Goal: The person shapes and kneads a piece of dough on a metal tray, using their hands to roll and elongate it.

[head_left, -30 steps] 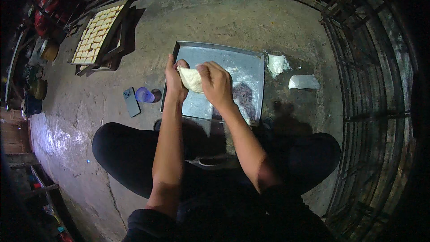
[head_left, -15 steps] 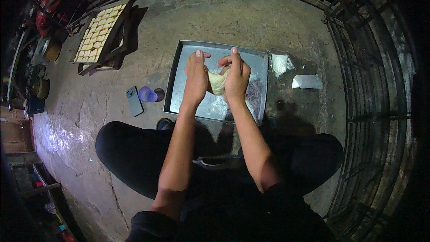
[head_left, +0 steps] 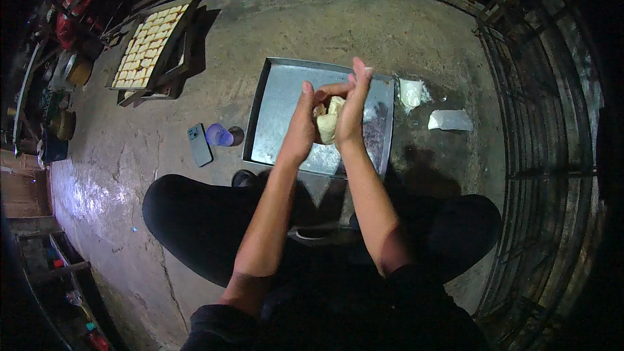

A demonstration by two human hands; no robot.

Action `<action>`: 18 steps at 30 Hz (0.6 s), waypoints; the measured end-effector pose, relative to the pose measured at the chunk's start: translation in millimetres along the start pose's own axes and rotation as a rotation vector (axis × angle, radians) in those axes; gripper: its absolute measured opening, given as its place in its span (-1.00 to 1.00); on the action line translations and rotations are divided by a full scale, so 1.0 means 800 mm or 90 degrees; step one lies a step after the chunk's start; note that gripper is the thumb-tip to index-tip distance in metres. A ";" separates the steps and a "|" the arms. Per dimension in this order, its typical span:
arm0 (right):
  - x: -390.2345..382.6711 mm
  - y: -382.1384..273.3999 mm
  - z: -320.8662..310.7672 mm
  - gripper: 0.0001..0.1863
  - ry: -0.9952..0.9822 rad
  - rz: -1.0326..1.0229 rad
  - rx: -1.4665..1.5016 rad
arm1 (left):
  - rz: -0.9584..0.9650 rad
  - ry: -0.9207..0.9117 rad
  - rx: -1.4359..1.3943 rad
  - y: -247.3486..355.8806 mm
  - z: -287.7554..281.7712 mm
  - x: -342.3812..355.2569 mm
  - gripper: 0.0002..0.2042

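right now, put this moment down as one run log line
left hand: holding dough | right hand: holding same dough | metal tray: beneath hands | rest: phone, purple cup left of tray

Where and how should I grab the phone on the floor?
Likely best by the long edges of the phone, on its near half. Come from above with the left hand, once free of the dough: the phone lies flat, back upward, and the purple cup crowds its far half's right edge.
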State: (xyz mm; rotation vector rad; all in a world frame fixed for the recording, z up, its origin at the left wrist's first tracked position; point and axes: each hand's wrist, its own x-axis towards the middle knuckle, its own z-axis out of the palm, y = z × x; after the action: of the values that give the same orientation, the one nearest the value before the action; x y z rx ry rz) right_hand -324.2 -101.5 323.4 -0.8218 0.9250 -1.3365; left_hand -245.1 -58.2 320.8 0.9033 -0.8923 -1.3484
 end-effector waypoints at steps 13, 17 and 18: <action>-0.006 0.025 0.011 -0.43 -0.055 -0.125 -0.095 | -0.002 0.337 -0.315 -0.009 -0.039 0.014 -0.45; -0.018 0.022 0.013 -0.68 -0.155 -0.321 -0.211 | 0.028 0.398 -0.411 -0.001 -0.058 0.015 -0.43; -0.022 0.024 0.018 -0.68 -0.179 -0.349 -0.228 | 0.026 0.433 -0.437 -0.004 -0.060 0.016 -0.43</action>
State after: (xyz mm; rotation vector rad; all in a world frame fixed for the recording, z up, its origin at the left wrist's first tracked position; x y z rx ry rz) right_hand -302.9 -82.8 313.8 -1.5827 0.7489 -1.4793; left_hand -202.3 -70.4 298.8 0.7069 0.0860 -1.0790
